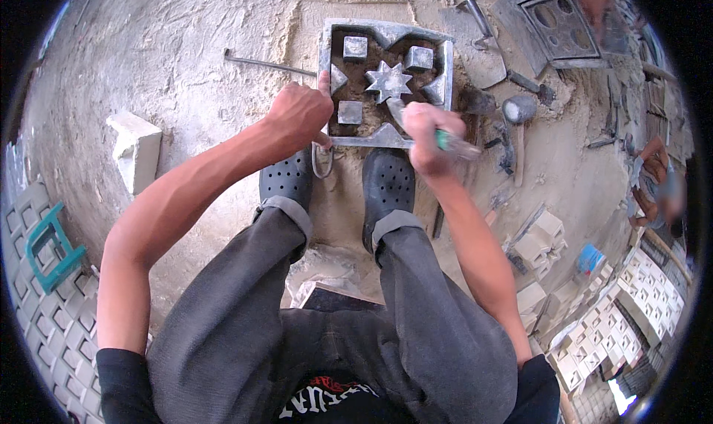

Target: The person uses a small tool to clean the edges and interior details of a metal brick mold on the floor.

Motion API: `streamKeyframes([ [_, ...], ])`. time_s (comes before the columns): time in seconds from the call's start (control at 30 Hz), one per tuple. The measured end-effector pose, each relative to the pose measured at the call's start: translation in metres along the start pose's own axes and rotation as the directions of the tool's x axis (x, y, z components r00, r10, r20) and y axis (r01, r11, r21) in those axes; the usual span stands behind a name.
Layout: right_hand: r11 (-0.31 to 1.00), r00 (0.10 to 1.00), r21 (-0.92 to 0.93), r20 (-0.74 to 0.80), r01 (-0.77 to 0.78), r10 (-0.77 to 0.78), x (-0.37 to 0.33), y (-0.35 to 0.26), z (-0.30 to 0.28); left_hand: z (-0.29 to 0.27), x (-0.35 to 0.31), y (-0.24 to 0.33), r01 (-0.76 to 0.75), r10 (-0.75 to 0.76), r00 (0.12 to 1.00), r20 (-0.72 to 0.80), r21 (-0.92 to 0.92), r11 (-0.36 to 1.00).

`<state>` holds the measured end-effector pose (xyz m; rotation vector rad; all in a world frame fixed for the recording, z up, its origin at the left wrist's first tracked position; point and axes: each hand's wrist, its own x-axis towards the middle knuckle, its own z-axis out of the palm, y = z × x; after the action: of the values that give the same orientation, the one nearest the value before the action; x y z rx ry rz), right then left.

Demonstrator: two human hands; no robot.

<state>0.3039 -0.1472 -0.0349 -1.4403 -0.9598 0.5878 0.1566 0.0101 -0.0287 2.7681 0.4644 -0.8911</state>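
On the ground just beyond my shoes (390, 177): metal frame (324, 45), roughly square, star-shaped block (388, 81) mid-frame, small cubes around it, wedges along the walls. Left hand (301, 112) is on the frame's left side, index straight along the wall, thumb down by the near corner, other fingers curled; can't tell if they grip anything. Right hand (432, 134) is closed around a green-handled tool (443, 139), blurred, blade end in close to the star. Can't tell if it's touching. Main risk: blade catches a star point and knocks the block out of line or chips it; cause would be a fast stroke in a narrow gap. Second: my right hand covers the near right corner, so anything bumped there goes unseen. Third: if the left hand is bracing only lightly, a sideways push could skid or twist the frame. Also the thin rod (271, 63) lies with one end near the left wall; a shifting frame could ride onto it. Toes are near the front edge, so a slip toward me lands there.
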Motion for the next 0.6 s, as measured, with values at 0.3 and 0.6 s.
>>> streamKeyframes([
  [0.3, 0.984, 0.984, -0.024, 0.023, -0.177, 0.178, 0.014, -0.004, 0.007, 0.005, -0.002, -0.005, -0.012, 0.012, 1.000, -0.001, -0.007, 1.000],
  [0.6, 0.963, 0.959, 0.060, 0.122, -0.264, 0.256, 0.032, -0.008, 0.001, 0.010, -0.003, -0.007, 0.008, -0.008, 1.000, 0.001, 0.012, 1.000],
])
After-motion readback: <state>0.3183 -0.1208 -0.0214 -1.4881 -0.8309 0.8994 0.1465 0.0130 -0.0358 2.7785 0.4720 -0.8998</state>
